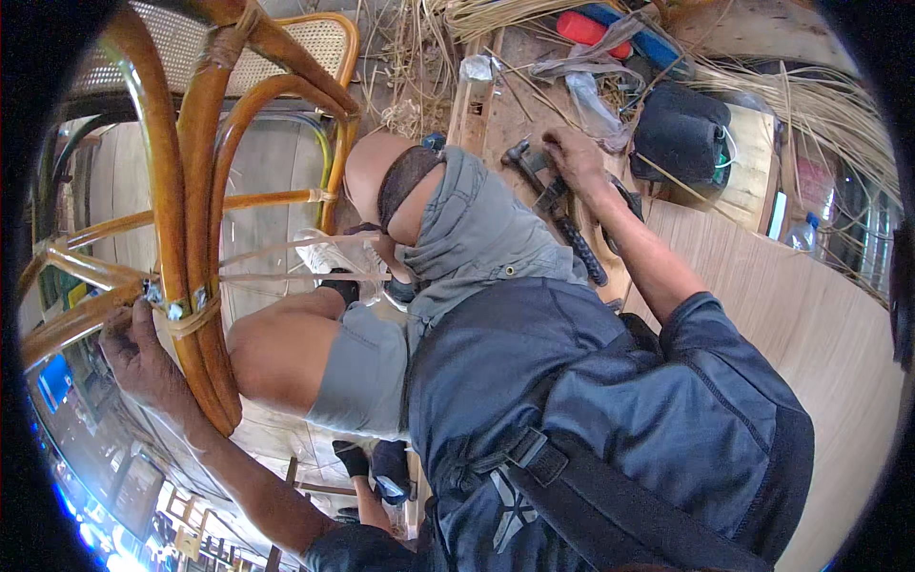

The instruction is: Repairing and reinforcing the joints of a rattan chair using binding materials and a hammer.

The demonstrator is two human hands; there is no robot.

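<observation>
Bracing side: left hand [145, 364], thumb at rattan chair frame [166, 191], apparently steadying it; grip's closure unclear.
Frame position: left, beside knee [272, 355], likely for support.
Tool side: right hand [578, 160] by hammer [519, 153]; cannot tell grip.

Upper edge is cropping the rattan chair [164, 181]
Background furniture [187, 543] (lower left) is blurring, looking too small to identify.

White glare with bluish fringes burns at my lower left, glossy highlights streak the rattan poles [168, 205] before me, and (fisheye that it is) my view bends toward black corners.
</observation>
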